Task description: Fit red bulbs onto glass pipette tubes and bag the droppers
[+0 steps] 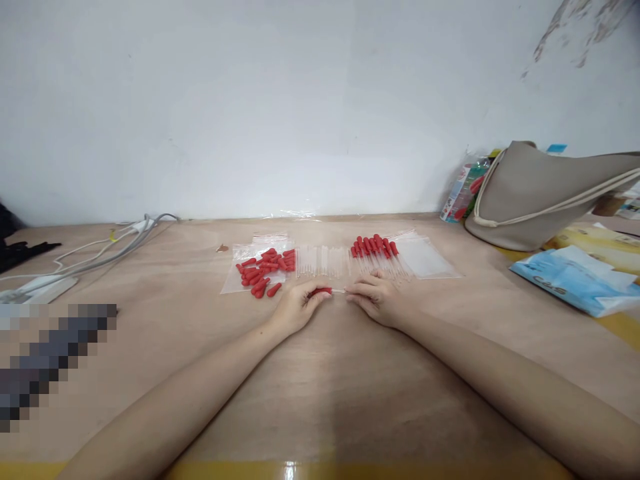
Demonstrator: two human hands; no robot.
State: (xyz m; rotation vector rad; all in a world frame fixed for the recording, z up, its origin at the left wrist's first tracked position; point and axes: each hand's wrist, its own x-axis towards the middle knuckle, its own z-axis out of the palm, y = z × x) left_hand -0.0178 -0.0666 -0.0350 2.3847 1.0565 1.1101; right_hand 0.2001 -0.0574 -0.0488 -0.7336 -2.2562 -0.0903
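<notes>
My left hand [299,307] pinches a red rubber dropper bulb [324,291] with its open end facing right. Between my hands a thin glass dropper tube [339,291] meets that bulb; how deep it sits inside, I cannot tell. My right hand [375,299] is closed on the tube's other end. Loose red bulbs [260,272] lie on a clear plastic bag at the left. Behind my hands is a row of bare glass tubes [323,261]. Droppers fitted with red bulbs [373,247] lie side by side beyond my right hand.
At the right stand a grey-beige bag [540,197] and a plastic bottle [463,190], with a blue tissue pack [570,280] in front. A clear bag [430,257] lies by the fitted droppers. Cables and a power strip [45,290] are at the left. The wall [300,113] closes the back.
</notes>
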